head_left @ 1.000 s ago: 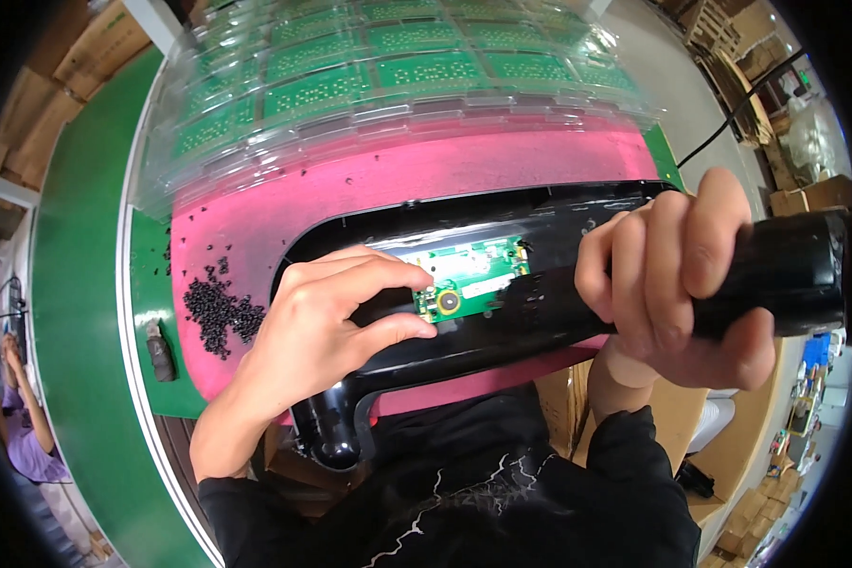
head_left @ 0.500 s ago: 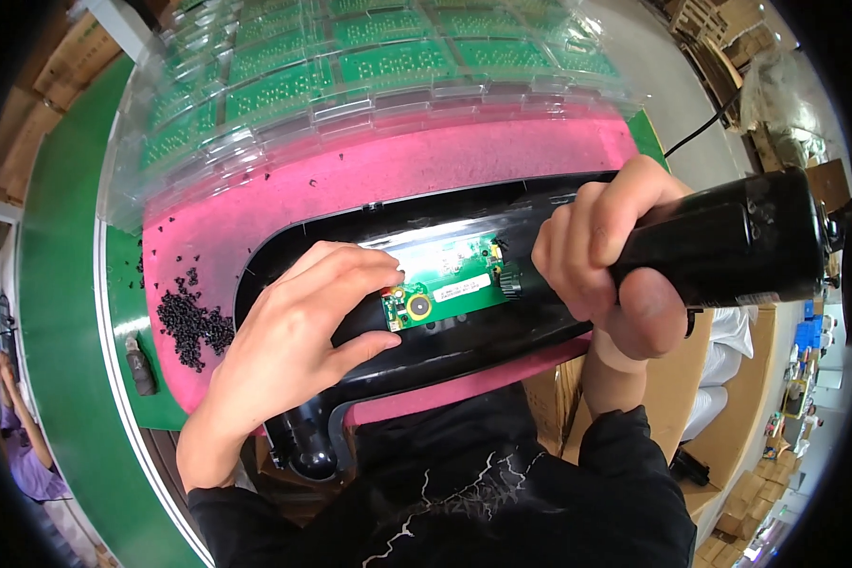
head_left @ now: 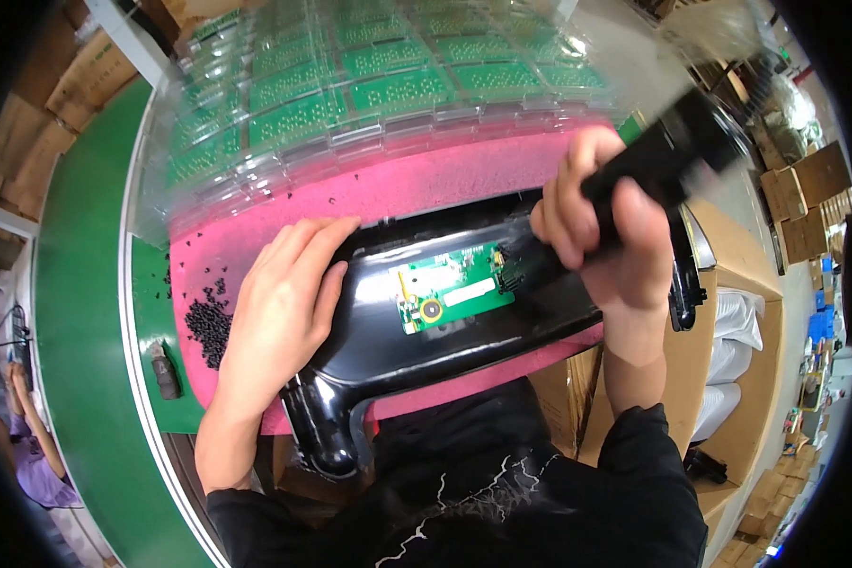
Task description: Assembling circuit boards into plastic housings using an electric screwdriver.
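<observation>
Black housing point(head_left: 464, 312) lay on pink foam point(head_left: 417, 185), cradling a green circuit board point(head_left: 450, 298); left hand point(head_left: 279, 308) pressed flat, open, on its left end, right hand point(head_left: 601, 241) wrapped tightly around a black power screwdriver point(head_left: 667, 151).

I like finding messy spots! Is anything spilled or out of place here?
Yes: small black screws lie in a loose pile on the pink foam mat, left of the left hand, with strays scattered farther up. Nothing looks broken.

top: black, white crack-like print | sleeves: black, pushed up | hands: bare
</observation>
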The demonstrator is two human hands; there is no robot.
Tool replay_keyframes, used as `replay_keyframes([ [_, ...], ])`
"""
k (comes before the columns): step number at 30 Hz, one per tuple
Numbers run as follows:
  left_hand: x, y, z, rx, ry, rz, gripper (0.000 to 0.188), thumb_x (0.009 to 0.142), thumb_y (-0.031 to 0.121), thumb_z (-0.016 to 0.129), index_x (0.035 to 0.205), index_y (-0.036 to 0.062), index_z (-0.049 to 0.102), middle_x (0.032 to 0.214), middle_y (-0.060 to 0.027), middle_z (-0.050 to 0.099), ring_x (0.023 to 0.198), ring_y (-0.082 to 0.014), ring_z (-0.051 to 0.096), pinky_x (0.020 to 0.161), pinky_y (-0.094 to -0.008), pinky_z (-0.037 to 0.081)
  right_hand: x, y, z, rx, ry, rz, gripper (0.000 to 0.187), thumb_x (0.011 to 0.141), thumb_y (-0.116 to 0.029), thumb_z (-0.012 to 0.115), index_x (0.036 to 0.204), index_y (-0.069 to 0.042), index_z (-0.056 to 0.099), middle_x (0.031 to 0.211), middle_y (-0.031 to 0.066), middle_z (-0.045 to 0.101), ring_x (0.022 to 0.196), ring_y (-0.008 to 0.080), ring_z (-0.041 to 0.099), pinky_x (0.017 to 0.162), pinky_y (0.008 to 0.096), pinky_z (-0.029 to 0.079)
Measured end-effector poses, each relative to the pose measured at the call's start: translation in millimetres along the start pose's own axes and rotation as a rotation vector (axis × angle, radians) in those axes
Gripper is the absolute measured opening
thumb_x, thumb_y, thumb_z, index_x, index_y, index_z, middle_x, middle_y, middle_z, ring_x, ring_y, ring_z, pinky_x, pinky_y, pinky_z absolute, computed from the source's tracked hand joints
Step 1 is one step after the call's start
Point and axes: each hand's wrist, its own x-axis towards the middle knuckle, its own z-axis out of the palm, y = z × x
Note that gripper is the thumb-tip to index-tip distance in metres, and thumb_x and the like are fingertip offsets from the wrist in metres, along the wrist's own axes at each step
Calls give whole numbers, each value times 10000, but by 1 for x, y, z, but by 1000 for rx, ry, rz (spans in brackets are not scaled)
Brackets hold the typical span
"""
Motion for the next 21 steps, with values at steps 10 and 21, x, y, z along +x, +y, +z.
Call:
replay_keyframes([
  [10, -6, 6, 2, 38, -206, 81, 128, 816, 77, 694, 872, -29, 650, 864, -168, 582, 779, -374, 610, 687, -414, 485, -20, -47, -28, 236, 588, 21, 419, 892, -77, 620, 1244, 77, 455, 1106, 126, 543, 1092, 234, 557, 948, 479, 508],
  [21, -76, 19, -73, 383, 651, 136, 387, 834, 63, 747, 1173, -61, 609, 949, -144, 657, 886, -242, 628, 773, -356, 526, -227, -155, -264, -1401, 1720, -318, 611, 786, -200, 676, 1320, 7, 460, 1332, 200, 454, 1226, 266, 432, 1042, 386, 355],
])
